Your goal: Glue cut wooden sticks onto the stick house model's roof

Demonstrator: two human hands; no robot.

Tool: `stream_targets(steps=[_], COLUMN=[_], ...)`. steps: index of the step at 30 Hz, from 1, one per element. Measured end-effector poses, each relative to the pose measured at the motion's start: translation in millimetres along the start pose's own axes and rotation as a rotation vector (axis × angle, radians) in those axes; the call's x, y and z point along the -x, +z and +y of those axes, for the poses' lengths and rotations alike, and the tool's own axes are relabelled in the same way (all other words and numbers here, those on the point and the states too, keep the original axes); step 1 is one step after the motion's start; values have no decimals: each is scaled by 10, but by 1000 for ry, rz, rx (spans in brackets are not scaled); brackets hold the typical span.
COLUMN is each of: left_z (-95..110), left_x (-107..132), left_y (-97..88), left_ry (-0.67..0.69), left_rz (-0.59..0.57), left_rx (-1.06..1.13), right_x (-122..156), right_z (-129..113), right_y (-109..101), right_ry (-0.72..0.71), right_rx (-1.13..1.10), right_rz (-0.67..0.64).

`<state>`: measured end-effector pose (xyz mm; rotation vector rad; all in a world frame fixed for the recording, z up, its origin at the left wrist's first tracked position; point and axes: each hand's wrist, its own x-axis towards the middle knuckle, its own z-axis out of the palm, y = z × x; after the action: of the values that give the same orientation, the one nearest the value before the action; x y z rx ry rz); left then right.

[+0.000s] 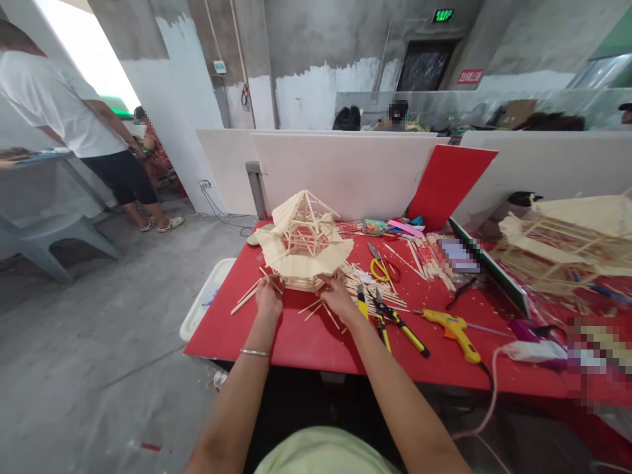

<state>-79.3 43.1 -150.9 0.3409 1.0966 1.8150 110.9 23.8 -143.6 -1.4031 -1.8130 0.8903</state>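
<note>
A pavilion model built of thin wooden sticks stands on the red table, its peaked roof partly covered and partly bare frame. My left hand grips its lower front-left edge with curled fingers. On the front-right edge, the fingers of my right hand are closed on the lower part of the model. The fingertips of both hands are partly hidden under the lower eave. Loose wooden sticks lie beside my left hand, and more sticks are scattered right of the model.
Right of my right hand lie a yellow utility knife, pliers, yellow-handled scissors and a yellow glue gun with its cord. A larger stick model stands far right. White boards rise behind the table.
</note>
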Motion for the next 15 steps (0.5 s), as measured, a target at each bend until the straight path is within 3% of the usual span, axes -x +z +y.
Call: stream_targets(steps=[3, 6, 8, 9, 12, 15], left_z=[279, 635, 863, 960, 1139, 1076], left_x=[-4, 222, 445, 556, 840, 1120], left_y=[-123, -257, -261, -225, 4, 296], left_ry=[119, 298, 488, 497, 354, 236], left_rz=[55, 101, -5, -98, -368, -513], left_rx=[-32, -44, -102, -115, -145, -101], right_x=[195, 396, 534, 602, 802, 1004], right_z=[-61, -75, -84, -94, -131, -116], right_y=[31, -45, -148, -211, -438, -704], right_ry=[56, 74, 70, 62, 34, 37], right_rx=[-102, -143, -152, -152, -125, -44], right_rz=[28, 44, 49, 55, 93, 169])
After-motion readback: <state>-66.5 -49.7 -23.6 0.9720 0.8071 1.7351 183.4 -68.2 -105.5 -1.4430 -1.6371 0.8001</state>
